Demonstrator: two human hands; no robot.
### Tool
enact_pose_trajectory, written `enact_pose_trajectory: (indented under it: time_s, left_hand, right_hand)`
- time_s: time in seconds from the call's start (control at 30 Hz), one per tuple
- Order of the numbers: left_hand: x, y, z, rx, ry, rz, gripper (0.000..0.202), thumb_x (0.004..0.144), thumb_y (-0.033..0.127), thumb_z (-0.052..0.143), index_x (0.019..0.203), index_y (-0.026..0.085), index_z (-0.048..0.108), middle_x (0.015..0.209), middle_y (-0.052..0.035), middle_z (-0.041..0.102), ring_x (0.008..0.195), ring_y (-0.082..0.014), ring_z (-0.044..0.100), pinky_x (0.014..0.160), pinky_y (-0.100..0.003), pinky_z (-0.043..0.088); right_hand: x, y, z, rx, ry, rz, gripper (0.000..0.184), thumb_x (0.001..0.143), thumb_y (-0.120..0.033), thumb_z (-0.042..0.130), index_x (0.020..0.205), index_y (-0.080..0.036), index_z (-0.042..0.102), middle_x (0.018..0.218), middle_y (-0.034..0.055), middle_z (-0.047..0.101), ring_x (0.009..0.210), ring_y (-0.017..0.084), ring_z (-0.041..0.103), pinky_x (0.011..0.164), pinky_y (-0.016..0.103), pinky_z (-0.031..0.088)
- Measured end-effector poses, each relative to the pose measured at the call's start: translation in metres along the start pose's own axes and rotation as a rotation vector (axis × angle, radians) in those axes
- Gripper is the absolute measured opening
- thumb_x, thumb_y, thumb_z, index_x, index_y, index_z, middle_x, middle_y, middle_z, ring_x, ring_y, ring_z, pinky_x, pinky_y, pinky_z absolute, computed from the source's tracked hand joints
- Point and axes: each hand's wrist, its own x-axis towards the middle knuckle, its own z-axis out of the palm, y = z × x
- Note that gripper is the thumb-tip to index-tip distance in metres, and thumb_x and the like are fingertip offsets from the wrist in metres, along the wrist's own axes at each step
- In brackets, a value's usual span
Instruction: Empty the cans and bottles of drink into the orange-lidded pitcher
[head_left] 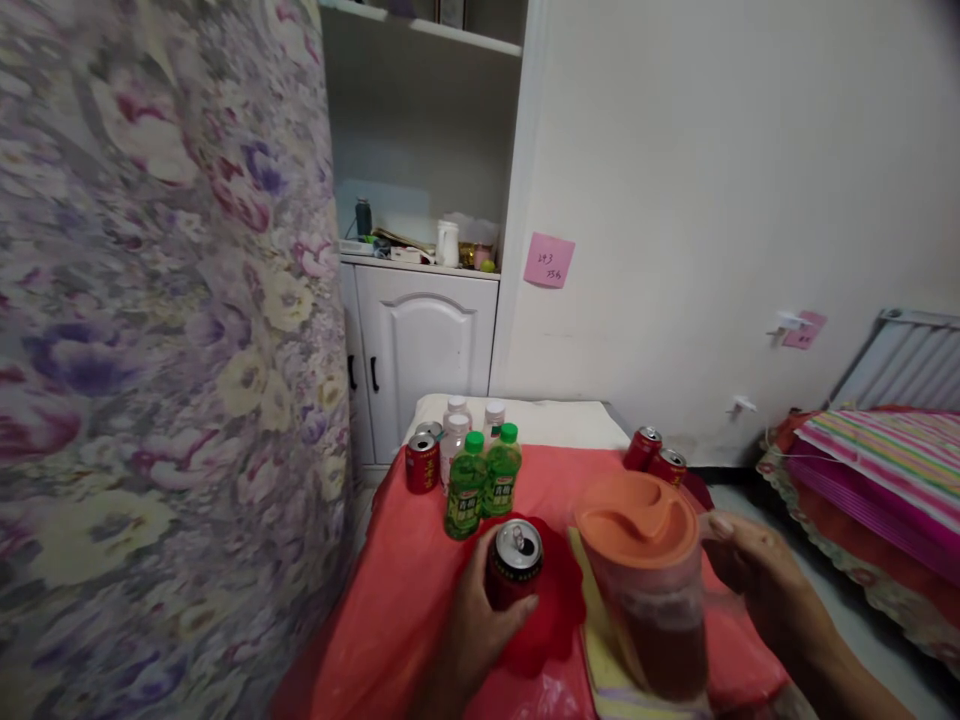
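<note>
My left hand is wrapped round an opened drink can, its silver top and pull tab facing up. The can is over a red scalloped plate; whether it touches the plate is hidden. On the right, my right hand is closed at the handle of a clear pitcher with an orange lid and dark liquid inside. The pitcher is slightly blurred. Part of a folded yellow cloth shows beside and beneath it.
Two green-capped bottles stand beyond the plate, with clear bottles behind. Red cans are at the left, more red cans at the back right. A red cover lies over the table. A floral curtain hangs left.
</note>
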Motion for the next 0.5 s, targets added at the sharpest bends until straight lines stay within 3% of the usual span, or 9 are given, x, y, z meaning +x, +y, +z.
enact_pose_trajectory:
  time_s: [0.2, 0.37, 0.5]
  left_hand:
    - [0.002, -0.006, 0.005, 0.046, 0.029, -0.015, 0.076, 0.055, 0.018, 0.071, 0.129, 0.014, 0.055, 0.136, -0.0203, 0.065, 0.132, -0.0401, 0.057, 0.116, -0.057, 0.039]
    - [0.005, -0.013, 0.006, 0.073, 0.046, -0.035, 0.077, 0.055, 0.021, 0.071, 0.129, 0.009, 0.053, 0.137, -0.0261, 0.063, 0.133, -0.0426, 0.055, 0.117, -0.060, 0.037]
    - [0.007, -0.023, 0.004, 0.074, 0.053, -0.042, 0.080, 0.056, 0.025, 0.074, 0.131, 0.009, 0.052, 0.141, -0.0267, 0.061, 0.135, -0.0426, 0.054, 0.117, -0.061, 0.036]
  right_hand:
    - [0.018, 0.021, -0.013, 0.258, 0.199, -0.031, 0.033, 0.072, -0.049, 0.077, 0.067, -0.020, 0.061, 0.062, -0.0035, 0.048, 0.054, 0.011, 0.040, 0.047, 0.023, 0.034]
    - [0.029, 0.042, -0.002, 0.348, 0.194, -0.103, 0.042, 0.076, -0.047, 0.074, 0.055, -0.022, 0.048, 0.052, -0.0080, 0.031, 0.048, 0.009, 0.027, 0.043, 0.023, 0.026]
    - [0.031, 0.059, 0.003, 0.313, 0.204, -0.115, 0.040, 0.079, -0.049, 0.070, 0.057, -0.021, 0.051, 0.054, -0.0069, 0.035, 0.049, 0.010, 0.029, 0.044, 0.025, 0.028]
